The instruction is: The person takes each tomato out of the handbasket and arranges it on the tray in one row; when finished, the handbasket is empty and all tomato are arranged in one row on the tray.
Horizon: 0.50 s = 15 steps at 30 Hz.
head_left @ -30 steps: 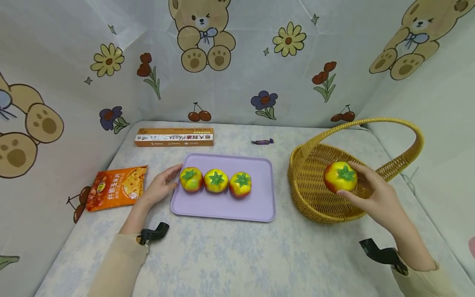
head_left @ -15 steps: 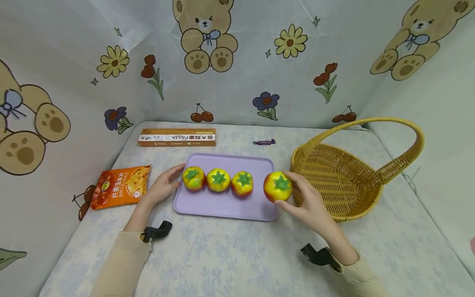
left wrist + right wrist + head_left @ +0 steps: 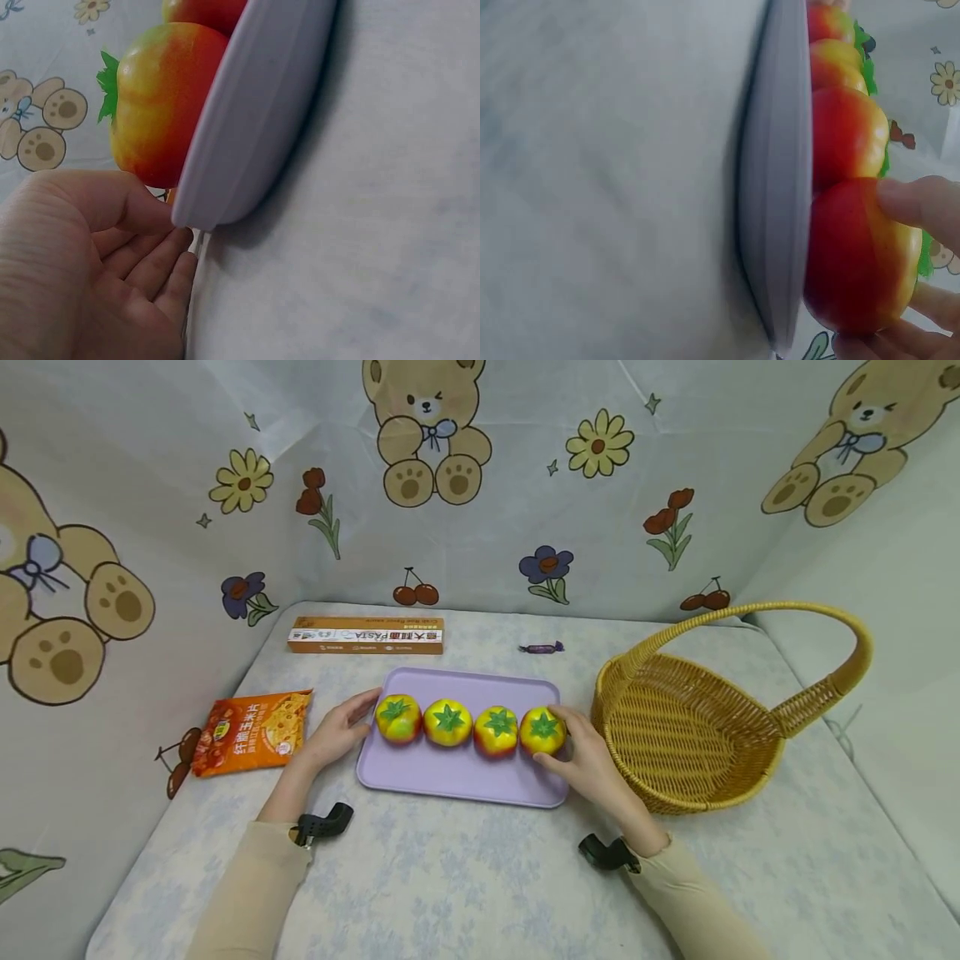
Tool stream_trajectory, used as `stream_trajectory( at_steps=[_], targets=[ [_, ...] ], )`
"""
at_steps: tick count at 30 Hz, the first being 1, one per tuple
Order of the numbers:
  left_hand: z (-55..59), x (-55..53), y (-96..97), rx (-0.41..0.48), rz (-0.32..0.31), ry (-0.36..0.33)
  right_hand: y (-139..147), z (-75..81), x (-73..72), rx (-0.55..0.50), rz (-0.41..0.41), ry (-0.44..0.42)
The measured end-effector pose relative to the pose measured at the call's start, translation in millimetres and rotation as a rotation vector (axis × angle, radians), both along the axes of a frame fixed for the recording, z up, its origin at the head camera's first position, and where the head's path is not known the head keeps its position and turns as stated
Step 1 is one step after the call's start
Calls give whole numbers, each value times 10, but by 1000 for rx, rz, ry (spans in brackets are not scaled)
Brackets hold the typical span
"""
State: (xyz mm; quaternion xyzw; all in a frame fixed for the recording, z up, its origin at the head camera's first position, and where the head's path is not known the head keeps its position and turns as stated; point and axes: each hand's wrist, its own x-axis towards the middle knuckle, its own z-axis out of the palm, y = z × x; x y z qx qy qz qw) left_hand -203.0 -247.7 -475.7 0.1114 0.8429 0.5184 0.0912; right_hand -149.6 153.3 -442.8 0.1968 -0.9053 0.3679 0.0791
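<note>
Several glossy red-and-yellow fruits with green star-shaped leafy tops, persimmon-like, sit in a row on the lilac tray. My right hand holds the rightmost fruit between thumb and fingers, over the tray's right part. In the right wrist view, that fruit lies against its neighbour. My left hand rests at the tray's left edge beside the leftmost fruit. In the left wrist view, its thumb touches the tray's rim and the other fingers extend loosely beside it.
A yellow wicker basket with a tall handle stands right of the tray. An orange snack bag lies at left. Behind the tray are a pasta box and a purple wrapped candy. Printed cloth walls enclose the table.
My right hand has carried a fruit left, out of the basket, to the right end of the row on the tray. The left hand has stayed at the tray's edge.
</note>
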Motion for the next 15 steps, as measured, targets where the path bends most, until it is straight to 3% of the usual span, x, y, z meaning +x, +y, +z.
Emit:
stream_trajectory(
  at_steps=[15],
  targets=[
    [13,27,11,12,0,-6,-38,-59,-18,7,37,-72]
  ],
)
